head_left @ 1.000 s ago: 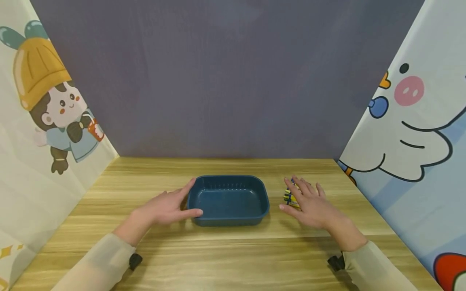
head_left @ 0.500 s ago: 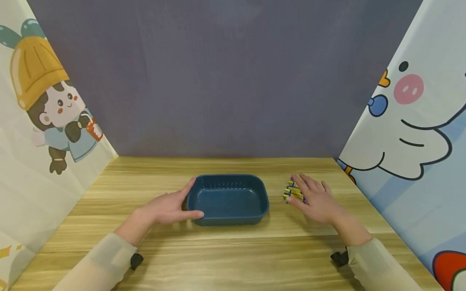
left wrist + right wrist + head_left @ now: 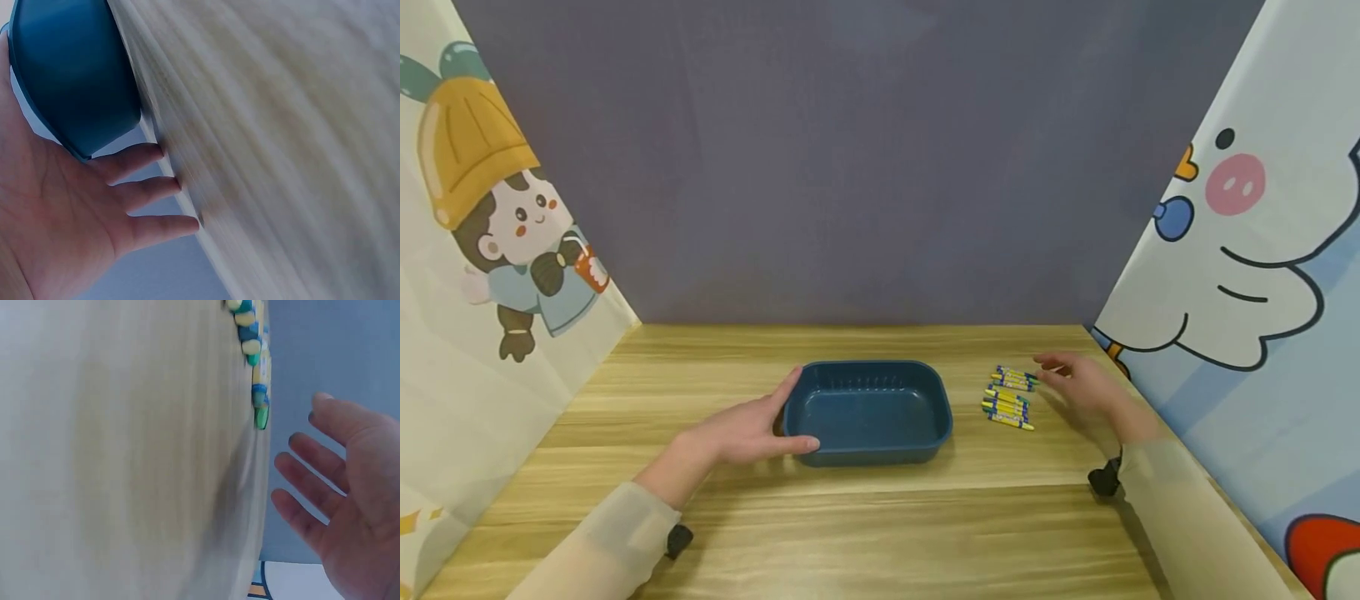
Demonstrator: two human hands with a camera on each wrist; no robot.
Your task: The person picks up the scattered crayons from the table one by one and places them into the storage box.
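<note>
A dark blue rectangular tray [image 3: 868,417] stands on the wooden table, with nothing in it. At its left end is my left hand [image 3: 748,429], thumb along the near rim and index finger along the left side. Seen in the left wrist view, the other fingers [image 3: 153,190] stretch out beside the tray's corner. Several crayons [image 3: 1009,408] in yellow and blue wrappers lie side by side to the right of the tray. My right hand [image 3: 1086,385] is just right of the back crayons, fingers loosely bent; the right wrist view shows them apart from the crayons [image 3: 260,381].
The wooden tabletop [image 3: 880,533] extends in front of the tray. A grey panel [image 3: 865,167] rises at the back. Printed cartoon sheets flank the table on the left [image 3: 445,333] and the right [image 3: 1270,333].
My right hand has moved from above the crayons to the right and back, uncovering them. The crayons now lie in a rough row. My left hand stays at the tray.
</note>
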